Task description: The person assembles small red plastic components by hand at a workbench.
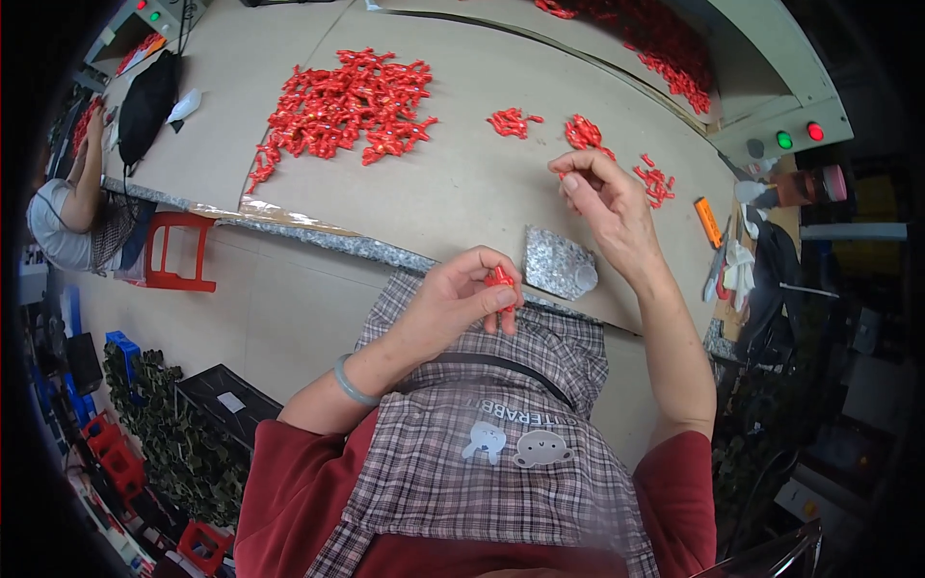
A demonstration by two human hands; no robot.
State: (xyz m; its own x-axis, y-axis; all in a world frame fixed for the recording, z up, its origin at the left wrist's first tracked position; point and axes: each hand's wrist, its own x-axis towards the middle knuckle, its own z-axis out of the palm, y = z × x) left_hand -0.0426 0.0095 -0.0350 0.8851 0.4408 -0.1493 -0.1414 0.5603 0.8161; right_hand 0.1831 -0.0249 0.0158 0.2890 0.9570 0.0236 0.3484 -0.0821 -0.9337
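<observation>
Pinching a small red plastic piece (499, 279) between thumb and fingertips of the left hand (461, 299), long axis running roughly upright, top end pointing toward the table edge (318, 236), lower end hidden behind the fingers. Holding that piece just short of the edge, over a plaid apron (462, 453). Reaching out with the right hand (605, 197) beyond the edge, fingertips drawn together; hard to tell whether closing on anything, only a speck of red showing there. Lying past the edge: one big heap of red pieces (347, 101) far to the left, three small clusters (578, 135) near the right hand, one silvery pouch (557, 262) at the edge itself, one orange cutter (708, 222) to the right. Showing another red heap (646, 43) at the far side, cut off by the frame. Individual pieces too many and too small for counting.
</observation>
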